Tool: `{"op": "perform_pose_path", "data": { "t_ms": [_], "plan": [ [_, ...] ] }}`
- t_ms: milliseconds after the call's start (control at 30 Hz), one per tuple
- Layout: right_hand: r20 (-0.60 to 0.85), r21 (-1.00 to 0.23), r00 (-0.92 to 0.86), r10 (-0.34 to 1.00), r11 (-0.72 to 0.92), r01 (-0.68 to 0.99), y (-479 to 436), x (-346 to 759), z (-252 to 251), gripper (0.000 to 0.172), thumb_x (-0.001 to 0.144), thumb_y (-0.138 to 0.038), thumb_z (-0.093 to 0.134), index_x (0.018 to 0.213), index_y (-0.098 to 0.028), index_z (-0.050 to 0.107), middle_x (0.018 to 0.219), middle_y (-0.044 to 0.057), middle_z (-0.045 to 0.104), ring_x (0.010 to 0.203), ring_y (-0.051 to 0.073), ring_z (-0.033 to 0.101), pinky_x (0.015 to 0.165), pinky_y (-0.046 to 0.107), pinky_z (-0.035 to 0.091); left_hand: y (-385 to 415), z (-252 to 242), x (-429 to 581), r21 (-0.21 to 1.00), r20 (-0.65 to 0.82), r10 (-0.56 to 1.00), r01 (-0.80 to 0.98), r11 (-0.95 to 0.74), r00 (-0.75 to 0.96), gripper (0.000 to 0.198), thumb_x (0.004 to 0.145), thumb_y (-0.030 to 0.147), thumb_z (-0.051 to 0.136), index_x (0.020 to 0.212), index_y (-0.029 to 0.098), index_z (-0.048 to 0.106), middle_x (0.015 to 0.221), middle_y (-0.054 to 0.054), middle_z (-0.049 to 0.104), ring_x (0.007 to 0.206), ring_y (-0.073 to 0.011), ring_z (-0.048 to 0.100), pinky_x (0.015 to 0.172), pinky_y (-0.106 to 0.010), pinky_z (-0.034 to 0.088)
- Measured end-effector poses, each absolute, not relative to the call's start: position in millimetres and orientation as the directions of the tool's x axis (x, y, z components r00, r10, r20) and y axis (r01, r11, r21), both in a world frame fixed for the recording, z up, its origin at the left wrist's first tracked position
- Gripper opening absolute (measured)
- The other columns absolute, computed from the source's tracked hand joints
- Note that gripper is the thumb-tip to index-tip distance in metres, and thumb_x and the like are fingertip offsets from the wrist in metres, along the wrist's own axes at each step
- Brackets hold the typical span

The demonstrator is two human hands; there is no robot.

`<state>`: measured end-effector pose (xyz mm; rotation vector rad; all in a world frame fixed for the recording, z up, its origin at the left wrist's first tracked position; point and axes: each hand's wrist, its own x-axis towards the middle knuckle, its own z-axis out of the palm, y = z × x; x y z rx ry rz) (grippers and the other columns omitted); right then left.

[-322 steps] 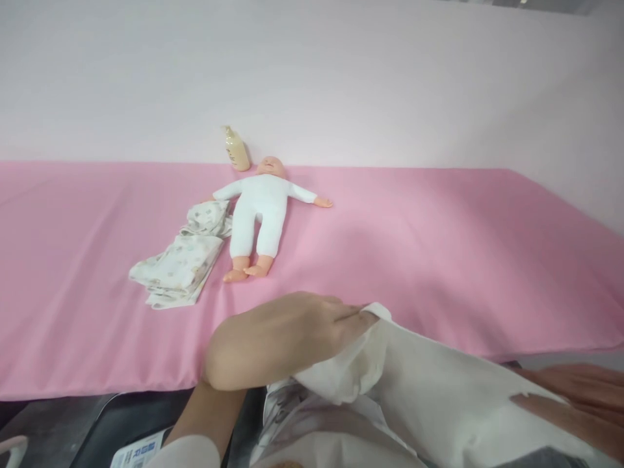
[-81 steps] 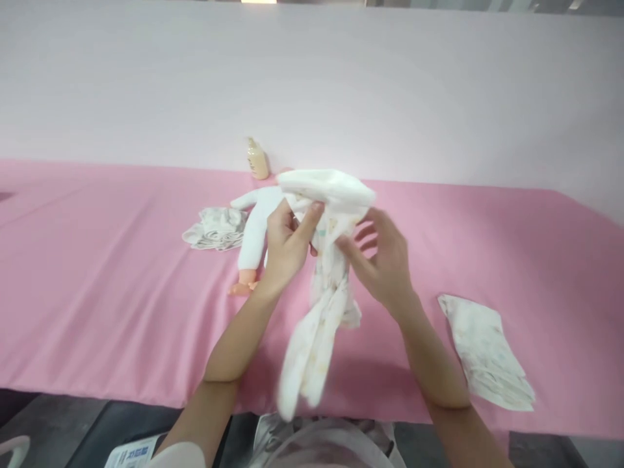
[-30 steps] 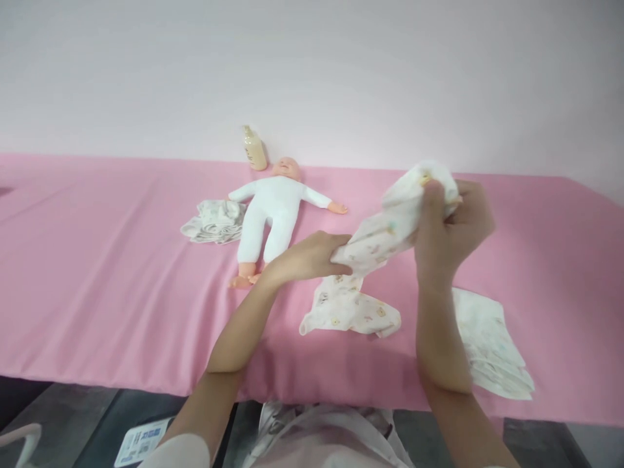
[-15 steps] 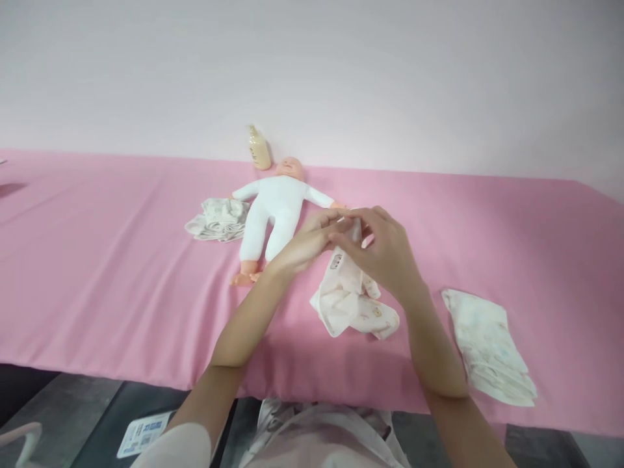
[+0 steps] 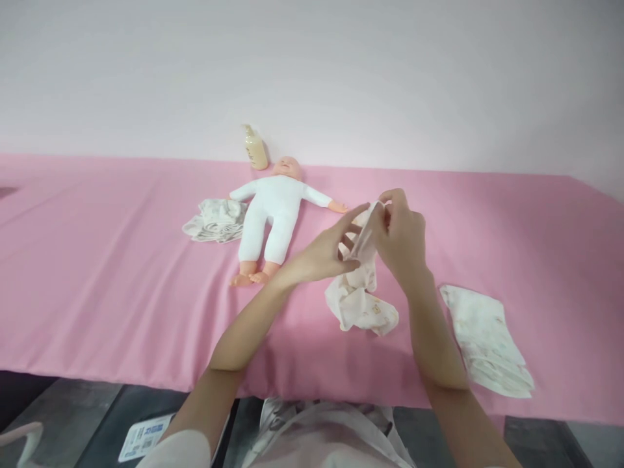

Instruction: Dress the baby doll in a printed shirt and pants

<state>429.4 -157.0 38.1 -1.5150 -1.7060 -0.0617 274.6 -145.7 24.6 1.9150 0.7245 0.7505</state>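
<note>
A white cloth printed with small motifs (image 5: 363, 240) hangs between my hands, its lower part bunched (image 5: 361, 309) on the pink-covered table (image 5: 107, 292). My right hand (image 5: 400, 231) pinches the cloth's upper edge. My left hand (image 5: 324, 253) wraps around the fabric lower down, with its fingers spread. Beyond them lies a baby doll in a white bodysuit (image 5: 268, 211), on its back, its hand close to my left fingers.
A cream pump bottle (image 5: 254, 149) stands behind the doll's head. A folded printed cloth (image 5: 214, 221) lies left of the doll, and a folded printed stack (image 5: 485, 341) lies at the right. A pale wall runs behind the table. A printed card (image 5: 143, 437) lies below the front edge.
My right hand has moved up and to the right, drawing the cloth's top edge away from my left hand. The cloth now stands narrower between my hands, and its lower part has gathered more tightly.
</note>
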Motion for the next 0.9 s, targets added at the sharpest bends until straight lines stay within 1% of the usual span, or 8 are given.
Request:
{"op": "perform_pose_path", "data": {
  "t_ms": [67, 167, 267, 400, 567, 700, 800, 900],
  "plan": [
    [0.643, -0.45, 0.094, 0.76, 0.276, 0.849, -158, 436, 41, 0.016, 0.09, -0.02, 0.033, 0.096, -0.021, 0.047, 0.048, -0.007, 0.038, 0.04, 0.011, 0.036, 0.048, 0.025, 0.027, -148, 23, 272, 0.748, 0.189, 0.745, 0.397, -0.531, 0.639, 0.083, 0.071, 0.009, 0.053, 0.144, 0.034, 0.023, 0.108, -0.004, 0.062, 0.084, -0.0171, 0.059, 0.065, -0.028, 0.046],
    [0.717, -0.404, 0.143, 0.682, 0.24, 0.883, -160, 449, 46, 0.02, 0.089, -0.018, 0.03, 0.097, -0.02, 0.049, 0.05, -0.006, 0.037, 0.041, 0.012, 0.037, 0.049, 0.026, 0.028, -145, 19, 267, 0.487, 0.228, 0.833, 0.681, -0.547, 0.505, 0.063, 0.073, 0.008, 0.045, 0.131, 0.031, 0.046, 0.096, -0.002, 0.066, 0.078, -0.0192, 0.06, 0.063, -0.029, 0.044],
    [0.789, -0.34, 0.204, 0.579, 0.135, 0.931, -160, 463, 47, 0.02, 0.087, -0.02, 0.033, 0.091, -0.02, 0.052, 0.056, -0.002, 0.045, 0.049, 0.014, 0.044, 0.052, 0.027, 0.032, -136, 22, 258, 0.4, 0.36, 0.87, 0.786, -0.471, 0.338, 0.035, 0.074, 0.011, 0.046, 0.102, 0.023, 0.063, 0.09, -0.002, 0.068, 0.077, -0.0199, 0.061, 0.067, -0.031, 0.046],
    [0.823, -0.224, 0.205, 0.529, -0.03, 0.974, -159, 483, 44, 0.019, 0.083, -0.019, 0.038, 0.084, -0.018, 0.057, 0.068, 0.005, 0.056, 0.058, 0.016, 0.05, 0.054, 0.028, 0.033, -128, 40, 236, 0.528, 0.534, 0.829, 0.7, -0.48, 0.165, 0.02, 0.076, 0.019, 0.051, 0.09, 0.019, 0.066, 0.092, -0.002, 0.069, 0.079, -0.0168, 0.062, 0.075, -0.029, 0.049],
    [0.757, 0.023, -0.055, 0.651, 0.057, 0.998, -171, 512, 53, 0.029, 0.082, -0.009, 0.039, 0.092, -0.019, 0.064, 0.088, 0.009, 0.067, 0.075, 0.019, 0.059, 0.056, 0.027, 0.036, -130, 78, 196, 0.683, 0.504, 0.851, 0.535, -0.497, 0.148, 0.014, 0.074, 0.026, 0.062, 0.083, 0.02, 0.071, 0.083, 0.0, 0.07, 0.073, -0.0152, 0.063, 0.071, -0.027, 0.051],
    [0.74, 0.057, -0.071, 0.669, 0.042, 0.997, -185, 533, 76, 0.029, 0.082, -0.012, 0.043, 0.095, -0.014, 0.069, 0.089, 0.014, 0.07, 0.078, 0.022, 0.063, 0.06, 0.03, 0.041, -134, 106, 173, 0.678, 0.555, 0.827, 0.526, -0.513, 0.091, 0.012, 0.078, 0.025, 0.061, 0.084, 0.019, 0.07, 0.074, 0.001, 0.067, 0.063, -0.0109, 0.06, 0.066, -0.028, 0.053],
    [0.778, -0.013, -0.009, 0.628, 0.03, 0.999, -197, 524, 94, 0.025, 0.08, -0.014, 0.05, 0.091, -0.015, 0.072, 0.079, 0.009, 0.071, 0.069, 0.018, 0.062, 0.061, 0.028, 0.041, -144, 103, 186, 0.724, 0.471, 0.836, 0.417, -0.549, 0.282, 0.016, 0.08, 0.028, 0.06, 0.088, 0.018, 0.069, 0.081, -0.002, 0.067, 0.068, -0.0121, 0.062, 0.068, -0.029, 0.054],
    [0.747, -0.023, -0.051, 0.663, 0.102, 0.995, -212, 496, 107, 0.028, 0.081, -0.01, 0.049, 0.095, -0.017, 0.072, 0.084, 0.005, 0.07, 0.067, 0.014, 0.058, 0.06, 0.025, 0.04, -160, 72, 228, 0.792, 0.308, 0.782, 0.31, -0.527, 0.542, 0.038, 0.081, 0.038, 0.06, 0.114, 0.02, 0.061, 0.101, -0.007, 0.067, 0.089, -0.0191, 0.063, 0.078, -0.034, 0.053]
  ]
}}
